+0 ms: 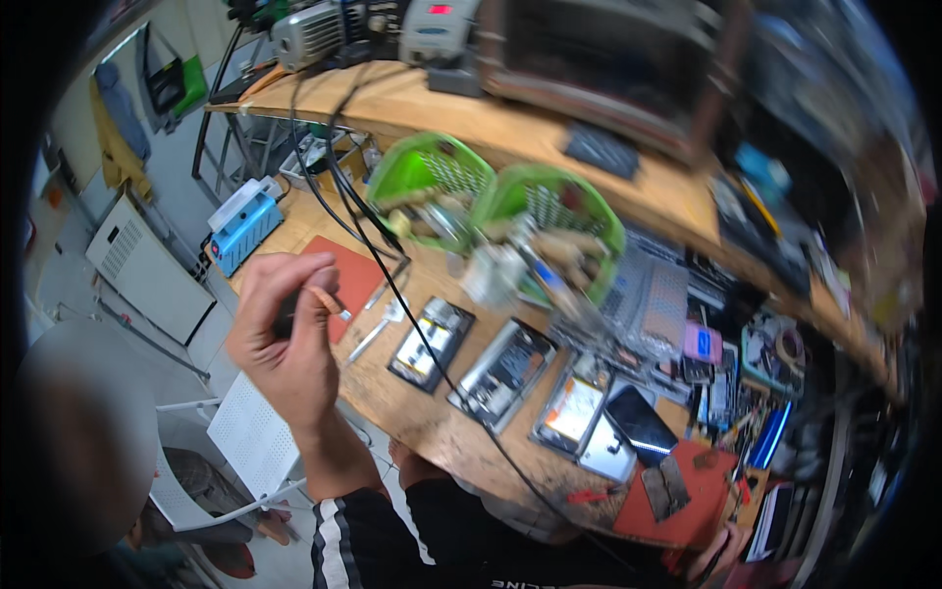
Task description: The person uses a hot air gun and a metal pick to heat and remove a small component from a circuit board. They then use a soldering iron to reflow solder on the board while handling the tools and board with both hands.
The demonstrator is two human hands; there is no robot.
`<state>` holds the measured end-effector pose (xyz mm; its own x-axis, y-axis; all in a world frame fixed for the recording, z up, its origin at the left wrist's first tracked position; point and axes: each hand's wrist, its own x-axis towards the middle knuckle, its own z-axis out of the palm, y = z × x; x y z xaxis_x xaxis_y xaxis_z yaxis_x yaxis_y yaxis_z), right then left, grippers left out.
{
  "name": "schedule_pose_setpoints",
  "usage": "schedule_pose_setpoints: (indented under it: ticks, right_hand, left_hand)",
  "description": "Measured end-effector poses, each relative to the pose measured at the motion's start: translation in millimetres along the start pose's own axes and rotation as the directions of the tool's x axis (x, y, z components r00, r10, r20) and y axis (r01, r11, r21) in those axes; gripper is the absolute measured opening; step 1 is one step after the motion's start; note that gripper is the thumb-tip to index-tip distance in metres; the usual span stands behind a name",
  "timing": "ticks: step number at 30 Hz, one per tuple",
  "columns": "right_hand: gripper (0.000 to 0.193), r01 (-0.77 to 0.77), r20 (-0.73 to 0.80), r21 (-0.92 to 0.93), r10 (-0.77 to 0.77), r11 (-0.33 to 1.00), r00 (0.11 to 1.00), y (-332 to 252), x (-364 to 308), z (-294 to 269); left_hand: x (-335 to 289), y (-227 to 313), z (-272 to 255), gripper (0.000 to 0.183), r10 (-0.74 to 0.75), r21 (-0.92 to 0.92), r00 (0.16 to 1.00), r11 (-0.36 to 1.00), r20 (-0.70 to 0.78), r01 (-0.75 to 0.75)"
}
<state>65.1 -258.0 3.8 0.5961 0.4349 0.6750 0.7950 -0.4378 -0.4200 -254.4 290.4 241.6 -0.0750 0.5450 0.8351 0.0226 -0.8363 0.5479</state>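
Observation:
My left hand [287, 339] is raised over the left end of the wooden workbench, near an orange-red mat [345, 267]. Its fingers are curled, pinching a small orange-brown strip [327, 300] with a pale tip; its exact kind is unclear. Low at the right, my right hand [724, 552] rests by the edge of a second red mat [638, 512], partly hidden and blurred. Between the hands lie opened phones: one with a battery [428, 346], a bare frame [502, 377] and another with a battery [573, 404]. A dark phone [640, 422] overlaps a white panel [606, 455].
Two green baskets [432, 162] of tools and parts stand behind the phones. Black cables [378, 255] hang across the bench. A blue device [245, 231] sits at the left end. A shelf [412, 108] runs above. A person beside a white chair [253, 432] is at the left.

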Motion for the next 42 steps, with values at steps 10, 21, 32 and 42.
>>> schedule_pose_setpoints:
  ticks: [10, 21, 32, 42]
  right_hand:
    - [0.016, 0.018, -0.070, 0.397, 0.011, 0.918, 0.998, -2.8, -27.8, -21.4]
    - [0.024, 0.076, -0.082, 0.580, -0.035, 0.811, 0.996, 12.4, -37.0, -21.5]
    - [0.038, 0.036, 0.086, 0.632, -0.116, 0.774, 0.990, 41.0, -12.2, -14.6]
    - [0.035, -0.124, 0.248, 0.734, -0.095, 0.668, 0.964, 39.5, 4.9, -5.9]
  left_hand:
    - [-284.1, 169.4, 97.0, 0.028, -0.334, 0.169, 0.339, 0.885, 0.880, 0.434]
    - [-389.6, 211.3, 97.6, 0.018, -0.593, 0.155, 0.285, 0.581, 0.753, 0.799]
    - [-409.3, 188.1, 148.9, 0.012, -0.558, 0.172, 0.468, 0.748, 0.685, 0.641]
    - [-415.6, 184.2, 181.4, 0.011, -0.291, 0.157, 0.673, 0.954, 0.680, 0.254]
